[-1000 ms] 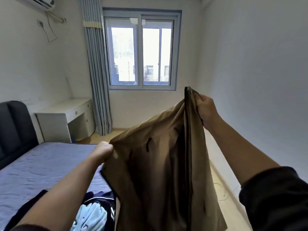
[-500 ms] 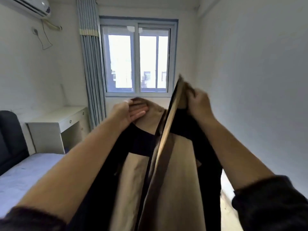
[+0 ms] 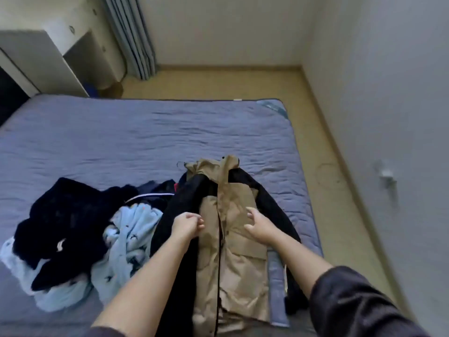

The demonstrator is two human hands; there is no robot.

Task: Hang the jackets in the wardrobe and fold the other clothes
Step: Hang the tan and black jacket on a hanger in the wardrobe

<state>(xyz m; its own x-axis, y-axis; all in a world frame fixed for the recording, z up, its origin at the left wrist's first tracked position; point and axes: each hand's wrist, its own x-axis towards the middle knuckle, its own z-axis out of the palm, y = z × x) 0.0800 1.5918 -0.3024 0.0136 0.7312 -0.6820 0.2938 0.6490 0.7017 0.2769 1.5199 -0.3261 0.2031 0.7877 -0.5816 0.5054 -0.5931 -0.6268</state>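
Note:
A tan jacket with black sleeves (image 3: 234, 254) lies front up on the blue-grey bed (image 3: 121, 137), collar pointing away from me. A thin hanger hook shows at its collar (image 3: 181, 164). My left hand (image 3: 187, 224) hovers over the jacket's left front panel with fingers curled together, and whether it pinches fabric is unclear. My right hand (image 3: 258, 226) is spread above the right front panel, fingers relaxed and holding nothing. Left of the jacket sits a heap of dark navy clothes (image 3: 65, 224) and a light blue printed garment (image 3: 128, 234).
A white desk (image 3: 48, 57) stands at the back left beside a grey-blue curtain (image 3: 132, 37). Wooden floor (image 3: 218, 83) runs behind and to the right of the bed. A white wall with a socket (image 3: 386, 175) is close on the right.
The jacket was held up in the air by both hands; now it lies flat on the bed. My view dropped from the window to the bed, and both hands have come down over the jacket front.

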